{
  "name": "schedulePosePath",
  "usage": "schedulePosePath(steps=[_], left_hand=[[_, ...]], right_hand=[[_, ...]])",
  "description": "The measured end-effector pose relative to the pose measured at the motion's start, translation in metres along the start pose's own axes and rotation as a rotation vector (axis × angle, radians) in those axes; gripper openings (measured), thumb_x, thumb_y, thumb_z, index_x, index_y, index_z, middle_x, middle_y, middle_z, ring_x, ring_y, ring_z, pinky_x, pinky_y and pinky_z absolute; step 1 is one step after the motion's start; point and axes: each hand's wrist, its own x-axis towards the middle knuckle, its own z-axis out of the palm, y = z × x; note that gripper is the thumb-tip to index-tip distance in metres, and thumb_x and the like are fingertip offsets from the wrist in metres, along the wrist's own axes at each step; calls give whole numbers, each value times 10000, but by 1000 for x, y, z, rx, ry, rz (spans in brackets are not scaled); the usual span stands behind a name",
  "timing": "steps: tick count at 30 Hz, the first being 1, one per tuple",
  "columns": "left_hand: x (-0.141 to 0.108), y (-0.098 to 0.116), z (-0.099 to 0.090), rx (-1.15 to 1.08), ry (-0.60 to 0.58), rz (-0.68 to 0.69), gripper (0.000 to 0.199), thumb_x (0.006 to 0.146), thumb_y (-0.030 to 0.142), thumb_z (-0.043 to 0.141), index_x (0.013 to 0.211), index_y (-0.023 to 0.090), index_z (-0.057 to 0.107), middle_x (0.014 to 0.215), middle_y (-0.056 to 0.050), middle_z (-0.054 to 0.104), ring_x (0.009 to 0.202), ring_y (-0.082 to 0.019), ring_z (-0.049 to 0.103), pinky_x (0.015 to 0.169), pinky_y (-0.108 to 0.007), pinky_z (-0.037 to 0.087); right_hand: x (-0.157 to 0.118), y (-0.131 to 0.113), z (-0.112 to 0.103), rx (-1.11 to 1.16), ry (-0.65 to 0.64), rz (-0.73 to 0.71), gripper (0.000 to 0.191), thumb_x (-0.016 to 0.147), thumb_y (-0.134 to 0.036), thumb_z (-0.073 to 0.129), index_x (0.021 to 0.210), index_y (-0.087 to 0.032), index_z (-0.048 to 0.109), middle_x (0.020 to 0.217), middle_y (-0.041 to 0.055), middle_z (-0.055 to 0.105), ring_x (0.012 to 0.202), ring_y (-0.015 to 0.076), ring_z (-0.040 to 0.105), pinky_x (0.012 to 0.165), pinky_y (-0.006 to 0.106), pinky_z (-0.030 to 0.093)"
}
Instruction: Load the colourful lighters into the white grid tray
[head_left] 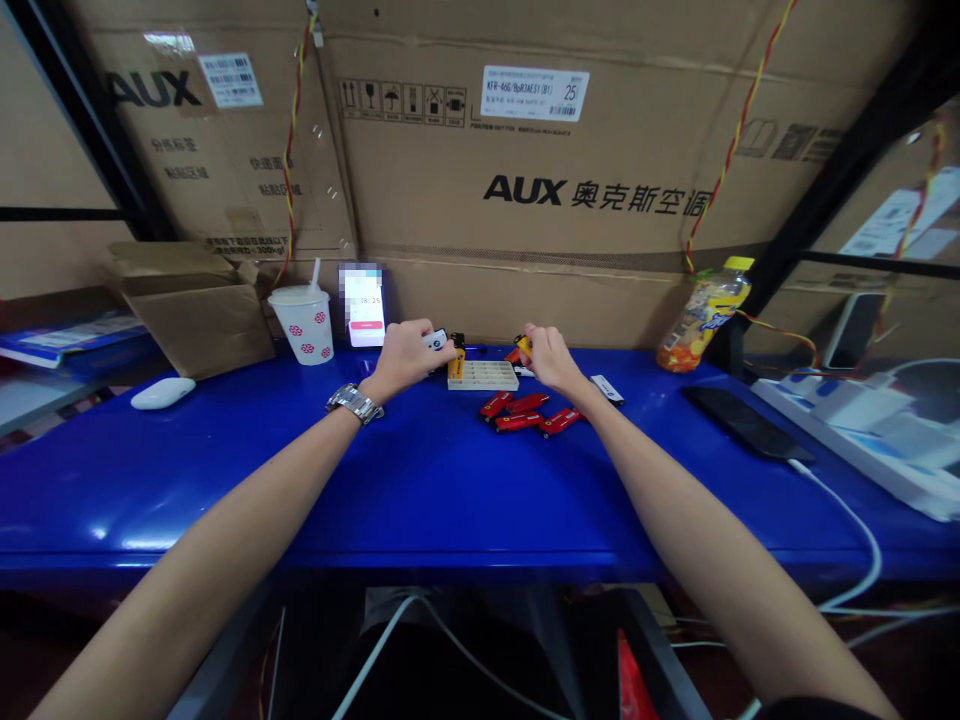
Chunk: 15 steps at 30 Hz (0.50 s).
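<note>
Your left hand [409, 358] rests at the far side of the glossy blue table [450, 480], its fingers closed together around a small white-and-black oblong piece [436, 340]. A slim yellow-and-black piece [457, 360] stands just beside those fingertips. The view is poor here, but the white-and-black piece looks pinched rather than firmly clamped. Your right hand [551, 360] has its fingertips drawn together on a small yellow-and-red piece [522, 348], near the far edge of a cream plastic tray with a grid of shallow slots [483, 376].

Four glossy red oblong pieces with yellow marks [521, 412] lie loose just in front of the tray, and a slim silver-and-black stick [606, 390] lies just beyond your right hand. Working at your fingertips like this leaves the tray's slots in sight and keeps your palms well above the loose red pieces. Your silver metal wristwatch [354, 403] sits well apart from the tray. Behind your left hand stand a white paper cup with pink flowers [302, 325] and an upright lit phone with a blurred screen [364, 310].
</note>
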Motion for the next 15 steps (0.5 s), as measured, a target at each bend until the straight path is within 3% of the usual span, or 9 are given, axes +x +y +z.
schedulePosePath(steps=[6,15], left_hand=[[-1,2,0,12,-9,14,304,698,383,640,564,197,441,529,19,462,517,-104,346,489,-286,227],[-1,1,1,22,-16,16,335,709,382,636,576,205,386,535,25,448,522,-100,340,491,-274,227]], right_hand=[[2,1,0,57,26,33,425,948,-260,201,567,-228,387,557,63,486,630,197,501,679,333,396],[0,-2,2,79,21,14,423,956,-273,218,562,-233,369,516,46,467,586,179,486,615,313,391]])
